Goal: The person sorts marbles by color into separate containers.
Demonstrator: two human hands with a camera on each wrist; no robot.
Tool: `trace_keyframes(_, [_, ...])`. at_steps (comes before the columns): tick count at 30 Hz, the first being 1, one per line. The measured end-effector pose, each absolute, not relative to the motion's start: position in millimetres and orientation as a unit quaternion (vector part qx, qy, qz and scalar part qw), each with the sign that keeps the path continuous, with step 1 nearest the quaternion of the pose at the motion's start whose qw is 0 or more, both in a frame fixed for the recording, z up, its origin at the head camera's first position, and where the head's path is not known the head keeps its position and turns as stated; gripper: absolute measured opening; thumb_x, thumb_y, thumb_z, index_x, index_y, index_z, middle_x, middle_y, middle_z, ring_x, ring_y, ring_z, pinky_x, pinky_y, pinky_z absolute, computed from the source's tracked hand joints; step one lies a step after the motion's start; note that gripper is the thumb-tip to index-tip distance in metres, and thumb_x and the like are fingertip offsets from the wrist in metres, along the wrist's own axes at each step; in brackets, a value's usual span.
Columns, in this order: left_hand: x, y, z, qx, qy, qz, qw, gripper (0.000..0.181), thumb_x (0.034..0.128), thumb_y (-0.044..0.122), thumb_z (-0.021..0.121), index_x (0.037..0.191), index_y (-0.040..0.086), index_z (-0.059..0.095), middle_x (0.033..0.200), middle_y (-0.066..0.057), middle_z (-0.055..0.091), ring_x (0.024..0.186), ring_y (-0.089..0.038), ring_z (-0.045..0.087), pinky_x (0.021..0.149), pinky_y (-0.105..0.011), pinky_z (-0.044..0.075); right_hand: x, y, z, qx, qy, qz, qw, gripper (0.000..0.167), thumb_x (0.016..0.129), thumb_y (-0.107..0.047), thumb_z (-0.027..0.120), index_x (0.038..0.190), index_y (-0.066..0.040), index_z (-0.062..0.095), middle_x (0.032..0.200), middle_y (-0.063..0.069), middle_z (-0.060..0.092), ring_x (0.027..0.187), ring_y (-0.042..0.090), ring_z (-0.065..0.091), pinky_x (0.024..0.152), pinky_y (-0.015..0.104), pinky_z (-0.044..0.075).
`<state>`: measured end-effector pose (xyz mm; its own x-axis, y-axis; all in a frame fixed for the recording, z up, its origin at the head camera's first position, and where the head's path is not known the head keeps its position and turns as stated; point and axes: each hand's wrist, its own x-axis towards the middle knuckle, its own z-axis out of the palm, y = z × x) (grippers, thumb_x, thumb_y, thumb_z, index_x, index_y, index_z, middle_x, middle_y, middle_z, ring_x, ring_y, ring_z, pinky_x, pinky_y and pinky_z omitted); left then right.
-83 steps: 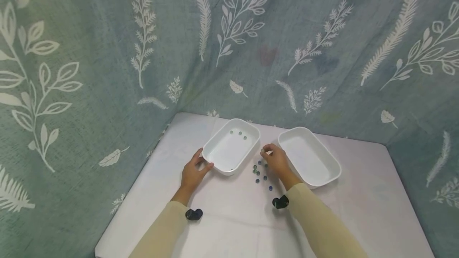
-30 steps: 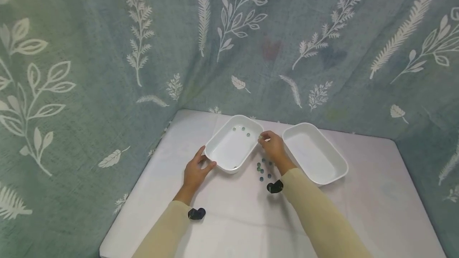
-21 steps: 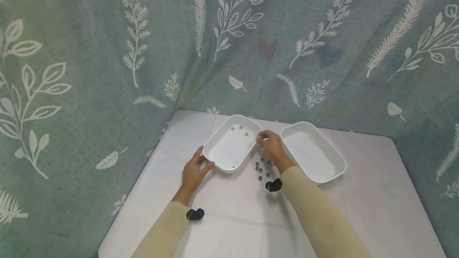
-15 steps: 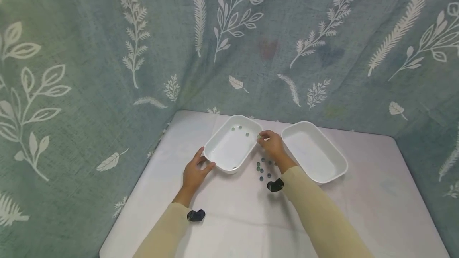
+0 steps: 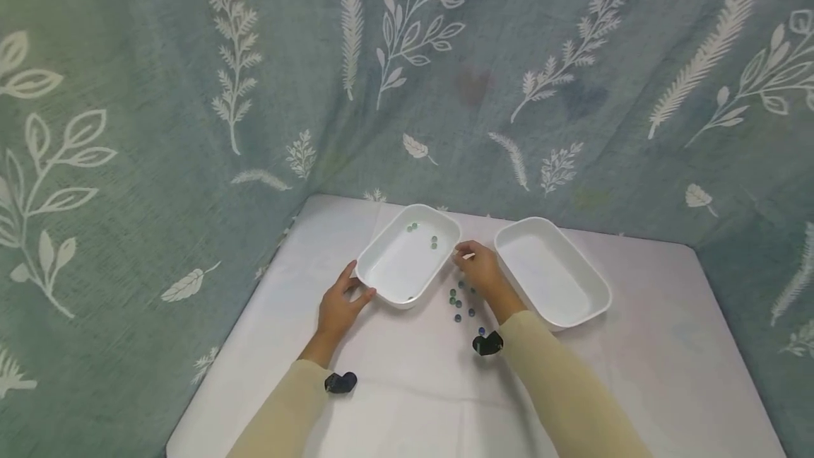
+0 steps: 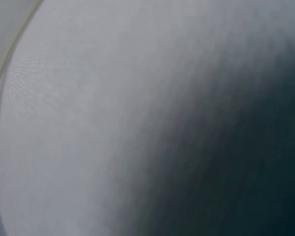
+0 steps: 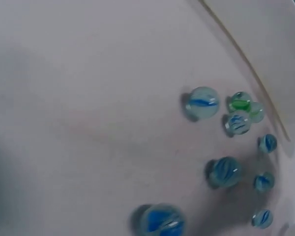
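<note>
My left hand [image 5: 337, 309] holds the near left corner of a white rectangular tray [image 5: 381, 246], thumb on one side of the corner and fingers on the other. Several pale greenish glass marbles [image 5: 434, 239] lie in this tray. Just outside its right rim is my right hand [image 5: 481, 267], thumb and fingers loosely bent with no marble visible between them. Below it, several blue and green marbles [image 5: 458, 304] are scattered on the table. The right wrist view shows blue-streaked marbles [image 7: 226, 171] and a green one [image 7: 240, 102] close up.
A second white tray [image 5: 553, 274], with no marbles visible inside, stands to the right of my right hand. Leaf-patterned cloth [image 5: 381, 126] hangs behind and beside the white-covered table [image 5: 420, 401]. The left wrist view is mostly pale surface and dark blur.
My right hand carried a pinched marble from the table to the left tray's right rim and let it go. Another marble now lies in that tray; the hand has drawn back slightly. Marbles inside shifted.
</note>
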<state>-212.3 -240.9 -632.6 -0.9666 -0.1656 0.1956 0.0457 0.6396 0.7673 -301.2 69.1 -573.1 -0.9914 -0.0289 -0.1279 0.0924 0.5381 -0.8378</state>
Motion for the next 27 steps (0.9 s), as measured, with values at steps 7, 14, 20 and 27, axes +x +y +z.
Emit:
trace_keyframes(7, [-215,-231,-638,0.030,-0.895,-0.431,0.110,0.084,0.0804,0.056,0.072,0.151,0.032,0.034,0.121,-0.003,0.066,0.134,-0.027,0.043,0.110,-0.053,0.028,-267,95,-575,0.042,0.883,-0.465,0.054,0.025,0.094,-0.029,0.067,0.117,-0.019,0.065,0.096,-0.003,0.063,0.081,0.017,0.061,0.067,0.030,0.055])
trace_keyframes(14, [-216,-234,-641,0.025,-0.896,-0.430,0.110,0.081,0.0839,0.055,0.070,0.152,0.033,0.032,0.123,-0.007,0.065,0.135,-0.031,0.041,0.110,-0.056,0.028,-250,112,-586,0.029,0.889,-0.453,0.057,0.021,0.094,-0.025,0.066,0.113,-0.017,0.068,0.091,-0.005,0.063,0.079,0.016,0.060,0.070,0.030,0.054])
trace_keyframes(20, [-218,-242,-642,0.030,-0.897,-0.428,0.109,0.081,0.0859,0.051,0.070,0.153,0.032,0.030,0.125,-0.010,0.064,0.137,-0.032,0.037,0.109,-0.056,0.028,-246,107,-603,0.019,0.902,-0.428,0.054,0.020,0.095,-0.029,0.064,0.113,-0.021,0.067,0.097,-0.009,0.061,0.085,0.012,0.057,0.074,0.028,0.052])
trace_keyframes(27, [-221,-247,-645,0.046,-0.901,-0.420,0.093,0.082,0.0868,0.054,0.067,0.154,0.033,0.025,0.129,-0.010,0.062,0.139,-0.033,0.033,0.109,-0.059,0.025,-245,108,-608,0.019,0.892,-0.451,0.026,0.017,0.093,-0.027,0.066,0.109,-0.020,0.067,0.096,-0.010,0.061,0.084,0.012,0.057,0.072,0.028,0.052])
